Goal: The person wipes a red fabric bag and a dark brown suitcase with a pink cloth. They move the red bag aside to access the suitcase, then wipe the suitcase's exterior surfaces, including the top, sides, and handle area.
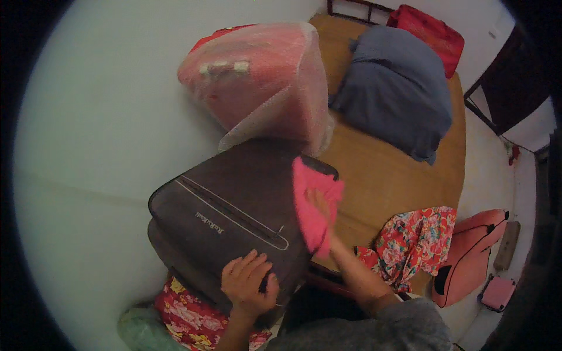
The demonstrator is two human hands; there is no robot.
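A dark brown fabric suitcase (246, 193) with a slanted, pale-piped zip pocket and maker's lettering lies in front of me. My left hand (250, 281) rests on its near part, fingers spread, beside a small black part that is half hidden by the thumb. Along the suitcase's right edge, my right hand (322, 206) presses a bright pink cloth (309, 219) against the side. The cloth hangs over that edge and covers part of it. Just past the cloth's upper end, a black corner piece (320, 166) of the suitcase shows.
Behind it stands a red suitcase in translucent wrap (263, 83). A grey-blue cloth-covered bundle (395, 92) and a red bag (432, 37) sit on the brown bed surface (351, 184). Floral cloth (412, 245) lies right, near pink luggage (470, 259). A wall (96, 131) bounds the left.
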